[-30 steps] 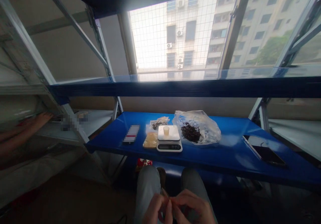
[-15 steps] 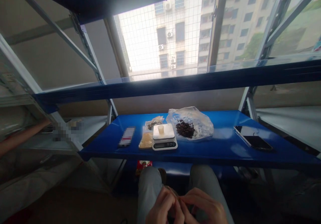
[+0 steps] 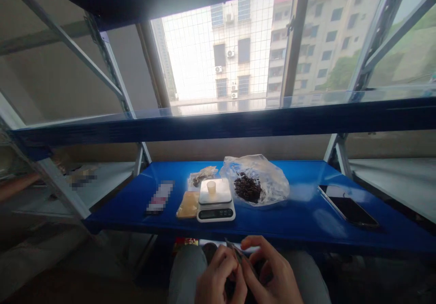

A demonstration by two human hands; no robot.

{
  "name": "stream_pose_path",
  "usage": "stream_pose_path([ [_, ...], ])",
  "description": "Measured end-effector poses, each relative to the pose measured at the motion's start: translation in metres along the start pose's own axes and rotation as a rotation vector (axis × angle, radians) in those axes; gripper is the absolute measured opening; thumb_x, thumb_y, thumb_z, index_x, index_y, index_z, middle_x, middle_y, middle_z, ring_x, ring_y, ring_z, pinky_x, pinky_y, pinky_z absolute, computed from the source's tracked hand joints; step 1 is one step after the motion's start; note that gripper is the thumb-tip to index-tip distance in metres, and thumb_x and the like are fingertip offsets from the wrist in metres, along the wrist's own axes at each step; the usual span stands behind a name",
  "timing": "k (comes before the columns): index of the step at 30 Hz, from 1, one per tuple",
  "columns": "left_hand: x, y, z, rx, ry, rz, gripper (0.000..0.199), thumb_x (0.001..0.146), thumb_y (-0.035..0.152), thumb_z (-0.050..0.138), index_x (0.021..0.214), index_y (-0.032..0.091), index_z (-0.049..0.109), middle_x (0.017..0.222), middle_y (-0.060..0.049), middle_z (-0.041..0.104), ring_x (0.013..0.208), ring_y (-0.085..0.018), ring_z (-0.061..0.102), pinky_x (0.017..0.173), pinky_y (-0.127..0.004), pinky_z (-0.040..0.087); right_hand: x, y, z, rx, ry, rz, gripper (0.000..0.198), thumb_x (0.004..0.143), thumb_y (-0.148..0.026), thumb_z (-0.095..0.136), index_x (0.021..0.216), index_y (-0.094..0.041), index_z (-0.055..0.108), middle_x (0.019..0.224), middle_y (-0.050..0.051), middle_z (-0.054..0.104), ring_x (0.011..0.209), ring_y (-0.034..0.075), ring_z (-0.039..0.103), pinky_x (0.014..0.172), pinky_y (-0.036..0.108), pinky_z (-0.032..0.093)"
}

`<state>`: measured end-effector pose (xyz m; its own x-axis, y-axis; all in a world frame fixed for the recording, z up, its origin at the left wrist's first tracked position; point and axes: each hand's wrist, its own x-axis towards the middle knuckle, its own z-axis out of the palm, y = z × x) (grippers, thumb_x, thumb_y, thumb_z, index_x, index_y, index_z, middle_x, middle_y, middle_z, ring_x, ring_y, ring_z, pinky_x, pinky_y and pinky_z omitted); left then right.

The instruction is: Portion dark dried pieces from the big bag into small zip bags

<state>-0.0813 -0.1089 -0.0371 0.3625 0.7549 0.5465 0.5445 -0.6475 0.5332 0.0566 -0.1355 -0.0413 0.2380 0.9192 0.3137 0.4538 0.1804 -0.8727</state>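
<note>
Over my lap, just below the shelf's front edge, my left hand [image 3: 220, 274] and my right hand [image 3: 272, 270] meet with fingers pinched. Between their fingertips is a small thin flat piece [image 3: 234, 247] with a dark edge; its exact kind is unclear. In front of them stands a white kitchen scale [image 3: 215, 199] with a small cup [image 3: 211, 187] on its plate. Right of the scale, dark dried bits [image 3: 247, 187] lie on an opened clear plastic bag [image 3: 275, 181]. To its left are a bag of yellowish stuff [image 3: 188, 205] and another small clear bag [image 3: 203, 175].
A phone [image 3: 349, 206] lies at the right of the blue shelf [image 3: 299, 222], and a pixelated object [image 3: 160, 198] at the left. Overhead runs a blue shelf beam [image 3: 218, 124]. Beneath the shelf shows a red packet [image 3: 185, 241]. Another person's arm [image 3: 20, 183] reaches in at far left.
Both hands have risen a little towards the shelf edge, and the flat piece now shows above the fingertips. My right index finger has lifted. The view has shifted slightly.
</note>
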Motion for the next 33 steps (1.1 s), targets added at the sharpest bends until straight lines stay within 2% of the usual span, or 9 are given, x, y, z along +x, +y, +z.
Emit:
stream_pose_path([
  [2, 0.030, 0.000, -0.006, -0.008, -0.014, 0.026, 0.022, 0.080, 0.013, 0.041, 0.061, 0.019, 0.050, 0.068, 0.000, 0.057, 0.053, -0.007, 0.054, 0.048, -0.015, 0.038, 0.023, 0.003, -0.007, 0.061, 0.056, 0.012, 0.027, 0.078, -0.037, 0.063, 0.099, -0.021, 0.065, 0.074, 0.002, 0.068, 0.044, 0.011, 0.056, 0.040, 0.020, 0.043],
  [6, 0.079, -0.005, -0.003, -0.017, 0.079, 0.002, 0.024, 0.082, 0.015, 0.042, 0.061, 0.018, 0.053, 0.071, -0.002, 0.058, 0.061, -0.010, 0.058, 0.050, -0.017, 0.038, 0.081, 0.005, -0.027, 0.184, 0.111, -0.069, 0.019, 0.072, -0.028, 0.066, 0.089, -0.020, 0.067, 0.095, 0.007, 0.070, 0.082, 0.021, 0.066, 0.055, 0.023, 0.049],
  [9, 0.106, -0.012, 0.007, -0.070, 0.113, -0.055, 0.025, 0.087, 0.023, 0.042, 0.069, 0.018, 0.058, 0.071, -0.002, 0.061, 0.063, -0.012, 0.058, 0.049, -0.018, 0.038, 0.124, 0.005, -0.037, 0.279, -0.036, -0.184, 0.014, 0.075, -0.031, 0.066, 0.082, -0.020, 0.067, 0.100, 0.008, 0.068, 0.095, 0.024, 0.063, 0.061, 0.025, 0.049],
  [12, 0.124, -0.019, 0.012, -0.164, 0.138, -0.124, 0.027, 0.090, 0.030, 0.042, 0.075, 0.017, 0.061, 0.072, -0.002, 0.063, 0.060, -0.012, 0.057, 0.050, -0.019, 0.039, 0.160, 0.008, -0.041, 0.475, -0.241, -0.186, 0.026, 0.078, -0.044, 0.064, 0.089, -0.021, 0.068, 0.115, 0.008, 0.065, 0.110, 0.026, 0.059, 0.084, 0.034, 0.049],
  [16, 0.136, -0.024, 0.014, -0.269, 0.206, -0.181, 0.029, 0.090, 0.033, 0.042, 0.086, 0.015, 0.065, 0.072, -0.002, 0.064, 0.055, -0.011, 0.055, 0.046, -0.018, 0.039, 0.188, 0.018, -0.041, 0.571, -0.228, -0.052, 0.050, 0.081, -0.065, 0.051, 0.097, -0.021, 0.069, 0.119, 0.011, 0.065, 0.108, 0.028, 0.062, 0.086, 0.040, 0.049],
  [20, 0.145, -0.019, 0.022, -0.341, 0.219, -0.151, 0.030, 0.091, 0.032, 0.043, 0.097, 0.015, 0.066, 0.077, -0.003, 0.066, 0.058, -0.012, 0.058, 0.045, -0.017, 0.040, 0.194, 0.029, -0.041, 0.393, -0.219, 0.071, 0.058, 0.075, -0.067, 0.056, 0.107, -0.020, 0.068, 0.109, 0.011, 0.068, 0.088, 0.025, 0.068, 0.070, 0.035, 0.054],
  [23, 0.155, -0.015, 0.035, -0.362, 0.146, -0.065, 0.028, 0.092, 0.030, 0.043, 0.097, 0.015, 0.066, 0.082, -0.004, 0.067, 0.063, -0.012, 0.060, 0.045, -0.016, 0.040, 0.193, 0.037, -0.040, 0.477, -0.209, 0.104, 0.059, 0.074, -0.067, 0.056, 0.110, -0.021, 0.065, 0.102, 0.009, 0.069, 0.076, 0.021, 0.068, 0.058, 0.031, 0.055],
  [29, 0.173, -0.015, 0.059, -0.211, 0.005, -0.011, 0.029, 0.090, 0.026, 0.043, 0.072, 0.017, 0.064, 0.077, -0.004, 0.065, 0.074, -0.016, 0.061, 0.053, -0.020, 0.043, 0.199, 0.050, -0.041, 0.609, 0.109, 0.084, 0.057, 0.063, -0.055, 0.075, 0.105, -0.018, 0.060, 0.093, 0.008, 0.069, 0.074, 0.021, 0.069, 0.057, 0.027, 0.055],
  [33, 0.180, -0.024, 0.061, -0.080, 0.034, -0.143, 0.020, 0.084, 0.017, 0.049, 0.089, 0.020, 0.068, 0.089, -0.003, 0.070, 0.076, -0.017, 0.062, 0.062, -0.025, 0.046, 0.205, 0.060, -0.051, 0.569, 0.337, -0.006, 0.061, 0.061, -0.048, 0.078, 0.111, -0.021, 0.056, 0.100, 0.008, 0.067, 0.072, 0.019, 0.069, 0.050, 0.024, 0.052],
])
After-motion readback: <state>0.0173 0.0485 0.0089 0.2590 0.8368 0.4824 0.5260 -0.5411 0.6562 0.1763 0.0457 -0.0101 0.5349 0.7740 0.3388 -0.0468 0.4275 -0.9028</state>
